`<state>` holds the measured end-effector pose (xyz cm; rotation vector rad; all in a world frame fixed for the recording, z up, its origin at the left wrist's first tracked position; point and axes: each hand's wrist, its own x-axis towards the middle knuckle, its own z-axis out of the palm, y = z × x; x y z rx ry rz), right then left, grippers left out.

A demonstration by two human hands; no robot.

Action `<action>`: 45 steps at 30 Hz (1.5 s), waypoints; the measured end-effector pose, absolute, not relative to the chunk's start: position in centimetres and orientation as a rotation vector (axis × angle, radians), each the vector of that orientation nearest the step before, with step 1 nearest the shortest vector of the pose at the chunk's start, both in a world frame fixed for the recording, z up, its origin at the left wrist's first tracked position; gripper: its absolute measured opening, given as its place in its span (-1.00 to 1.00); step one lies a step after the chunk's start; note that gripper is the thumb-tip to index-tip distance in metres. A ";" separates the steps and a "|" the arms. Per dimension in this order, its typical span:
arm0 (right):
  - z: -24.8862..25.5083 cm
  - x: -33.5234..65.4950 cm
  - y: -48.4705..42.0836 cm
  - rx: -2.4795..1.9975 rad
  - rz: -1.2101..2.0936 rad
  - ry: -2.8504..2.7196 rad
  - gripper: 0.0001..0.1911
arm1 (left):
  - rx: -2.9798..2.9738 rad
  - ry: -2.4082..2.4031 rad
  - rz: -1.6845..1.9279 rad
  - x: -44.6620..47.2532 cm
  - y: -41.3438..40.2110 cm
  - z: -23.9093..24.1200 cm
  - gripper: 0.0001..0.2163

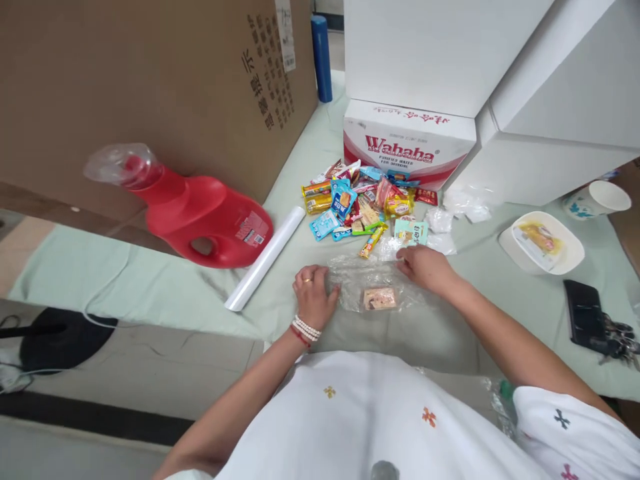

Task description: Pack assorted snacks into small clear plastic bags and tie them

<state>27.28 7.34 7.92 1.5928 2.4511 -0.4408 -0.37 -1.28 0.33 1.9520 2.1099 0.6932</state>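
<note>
A sheet of clear plastic wrap (350, 270) lies crinkled on the table in front of me. On it rests a small pale rectangular snack bar (380, 298) with dark specks. My left hand (315, 293), wearing a ring and bead bracelets, has curled fingers at the wrap's left edge. My right hand (427, 268) pinches the wrap's upper right side, close to a light green snack packet (411, 233). Just beyond both hands is a heap of colourful wrapped snacks (345, 200). Left of them, a white roll of film (266, 259) lies slanted.
A red jug (210, 213) lies tilted against a big cardboard box (175, 87). Behind the snacks stands a Wahaha carton (410, 147). To the right are crumpled clear plastic (443, 220), a white tub (543, 243), a paper cup (597, 200), a phone (584, 310) and keys (620, 340).
</note>
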 end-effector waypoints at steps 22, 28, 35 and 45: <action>6.6 24.4 -0.4 1.099 -0.475 2.822 -0.57 | 1.685 1.644 0.884 0.0 0.3 -1.1 -0.68; 4.7 25.2 -2.3 1.226 -0.583 2.823 -0.55 | 1.632 1.216 0.969 -3.6 -0.9 0.9 -0.83; 3.5 25.4 -2.7 1.373 -0.862 2.849 -0.56 | 1.820 1.770 0.404 -1.7 -2.0 4.1 -0.90; 5.0 26.5 -3.6 1.299 -1.121 2.971 -0.65 | 1.400 1.407 0.533 5.4 -0.5 4.7 -0.70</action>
